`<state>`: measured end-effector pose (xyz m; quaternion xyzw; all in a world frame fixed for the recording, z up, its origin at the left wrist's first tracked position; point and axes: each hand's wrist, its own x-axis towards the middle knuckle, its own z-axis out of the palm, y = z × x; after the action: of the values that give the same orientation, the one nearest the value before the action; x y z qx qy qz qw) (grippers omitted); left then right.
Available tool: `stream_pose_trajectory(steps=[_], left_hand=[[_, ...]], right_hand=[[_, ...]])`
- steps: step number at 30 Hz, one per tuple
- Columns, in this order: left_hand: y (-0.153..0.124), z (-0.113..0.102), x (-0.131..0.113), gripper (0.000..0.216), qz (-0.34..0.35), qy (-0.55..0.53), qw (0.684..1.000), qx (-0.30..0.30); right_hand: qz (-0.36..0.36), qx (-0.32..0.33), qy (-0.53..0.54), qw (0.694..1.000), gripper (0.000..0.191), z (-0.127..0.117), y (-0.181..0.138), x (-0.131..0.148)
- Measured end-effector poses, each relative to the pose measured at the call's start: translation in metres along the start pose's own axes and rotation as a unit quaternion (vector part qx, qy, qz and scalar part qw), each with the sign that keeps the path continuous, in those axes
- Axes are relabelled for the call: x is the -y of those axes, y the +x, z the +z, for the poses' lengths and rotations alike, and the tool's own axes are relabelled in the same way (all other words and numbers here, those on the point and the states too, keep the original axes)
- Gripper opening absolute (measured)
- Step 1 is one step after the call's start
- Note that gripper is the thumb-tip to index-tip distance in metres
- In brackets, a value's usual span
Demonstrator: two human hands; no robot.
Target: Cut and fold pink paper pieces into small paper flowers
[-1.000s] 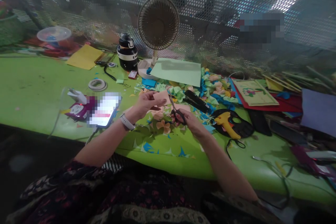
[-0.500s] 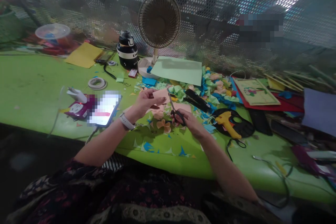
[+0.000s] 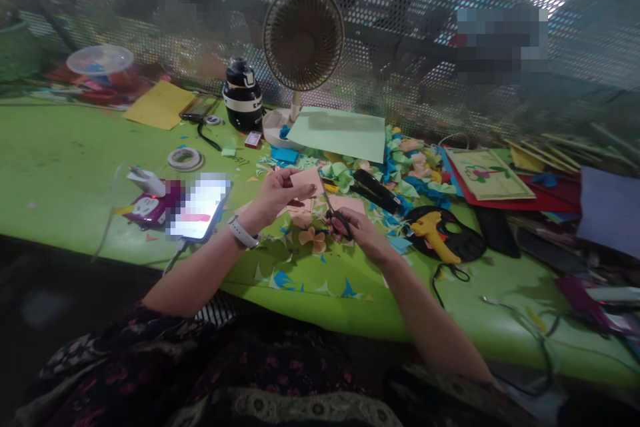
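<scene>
Above the counter point(image 3: 75, 143), the left hand point(image 3: 278, 198) pinches pink paper point(image 3: 305, 179) between closed fingers; at the paper's three o'clock, the right hand point(image 3: 364, 233) curls fingers round the scissors point(image 3: 331, 211). Turning the paper, not the scissors, should keep cuts smooth.

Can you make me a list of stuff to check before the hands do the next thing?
1. Left hand has hold of the pink paper: ok.
2. Right hand has hold of the scissors by the black handles: ok.
3. Left fingers safely away from the scissors: cannot tell; they look close together.
4. Yellow glue gun lying down, out of both hands: ok.
5. Table near the hands free of paper scraps: not ok; little bits are scattered about.
</scene>
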<state>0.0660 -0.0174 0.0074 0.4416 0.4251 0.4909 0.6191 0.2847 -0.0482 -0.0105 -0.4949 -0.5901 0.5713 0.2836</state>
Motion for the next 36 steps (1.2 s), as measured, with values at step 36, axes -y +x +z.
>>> stream_pose_trajectory(steps=[36], left_hand=[[0.0048, -0.0025, 0.0043, 0.036, -0.014, -0.014, 1.0, -0.008]], right_hand=[[0.002, -0.055, 0.011, 0.998, 0.058, 0.0077, -0.0016, 0.0056]])
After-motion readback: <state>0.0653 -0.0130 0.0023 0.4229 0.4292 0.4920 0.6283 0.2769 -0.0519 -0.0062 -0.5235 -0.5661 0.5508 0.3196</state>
